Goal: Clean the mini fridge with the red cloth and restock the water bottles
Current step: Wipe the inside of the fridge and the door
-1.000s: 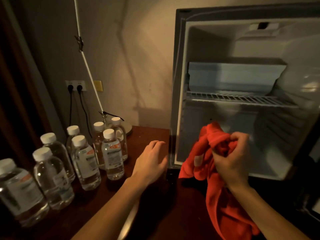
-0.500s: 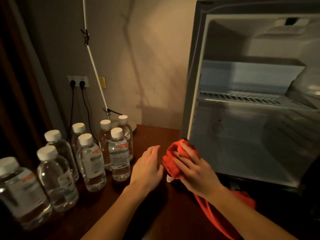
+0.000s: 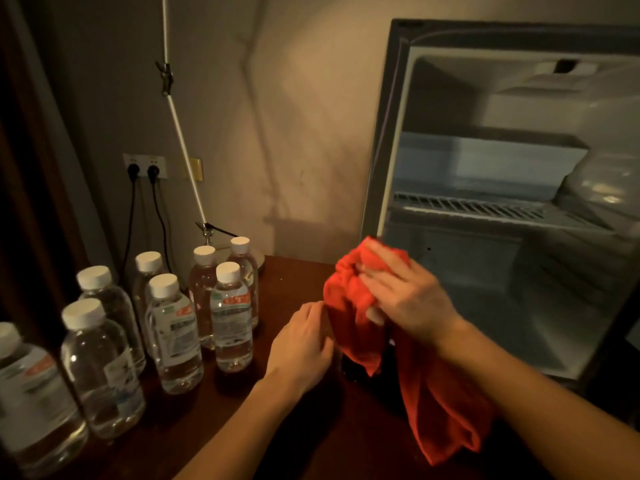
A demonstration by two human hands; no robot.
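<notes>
The mini fridge (image 3: pixel 384 133) stands open on the right, its inside bare except for a wire shelf (image 3: pixel 467 204). My right hand (image 3: pixel 405 299) holds the bunched red cloth (image 3: pixel 349 299) against the fridge's lower left front edge, and the rest of the cloth hangs down under my wrist. My left hand (image 3: pixel 301 344) rests on the dark wooden table (image 3: pixel 294 271) just left of the cloth, fingers relaxed and holding nothing. Several capped water bottles (image 3: pixel 230 313) stand upright in a cluster on the table's left side.
A white rod with a clip (image 3: pixel 180 126) leans against the wall behind the bottles. Two black plugs sit in a wall outlet (image 3: pixel 145 168) with cords running down. A strip of bare table lies between the bottles and the fridge.
My right hand brought the cloth out of the fridge's interior to its left front edge, then slid it upward along that edge. My left hand stayed on the table.
</notes>
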